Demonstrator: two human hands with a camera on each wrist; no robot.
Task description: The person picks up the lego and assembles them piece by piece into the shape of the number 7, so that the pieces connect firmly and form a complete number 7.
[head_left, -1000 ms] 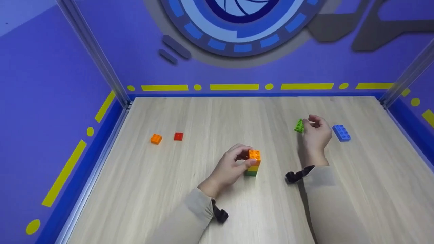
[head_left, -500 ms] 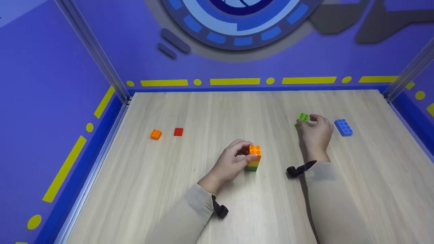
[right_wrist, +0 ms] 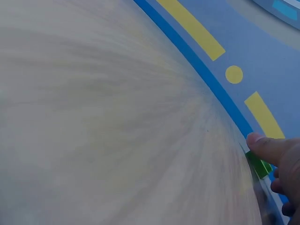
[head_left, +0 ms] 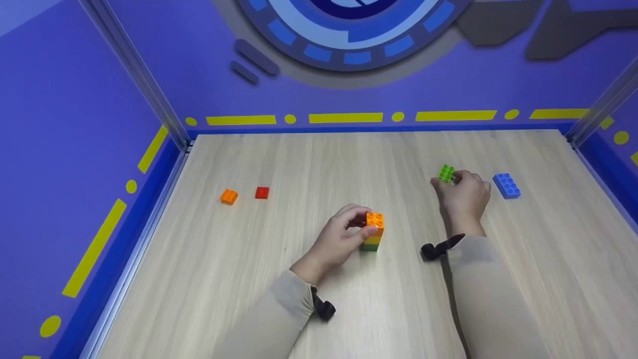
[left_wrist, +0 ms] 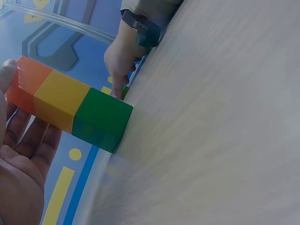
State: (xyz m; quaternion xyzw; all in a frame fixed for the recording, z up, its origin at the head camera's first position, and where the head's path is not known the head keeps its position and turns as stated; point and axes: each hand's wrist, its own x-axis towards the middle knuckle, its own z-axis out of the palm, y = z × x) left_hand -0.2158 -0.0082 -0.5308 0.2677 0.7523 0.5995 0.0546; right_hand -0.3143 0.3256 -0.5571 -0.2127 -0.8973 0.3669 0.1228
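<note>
My left hand (head_left: 335, 244) pinches the top of an upright stack of toy building bricks (head_left: 373, 241) near the middle of the table. Orange is uppermost, yellow in the middle and green at the bottom; in the left wrist view the tower (left_wrist: 75, 104) stands on the wood. At the back right, my right hand (head_left: 466, 198) straddles a light green brick (head_left: 446, 173), thumb to its left and fingers to its right. The thumb reaches past the brick in the right wrist view; whether the fingers touch the brick cannot be seen.
A blue brick (head_left: 507, 186) lies right of the right hand. Farther left are a small orange brick (head_left: 229, 197) and a flat red brick (head_left: 262, 192). Purple-blue walls border the wooden table (head_left: 319, 159) at the back and sides.
The right thumb has spread leftward past the light green brick, uncovering more of its top. The left hand keeps holding the stack. The head view has tilted slightly downward.
</note>
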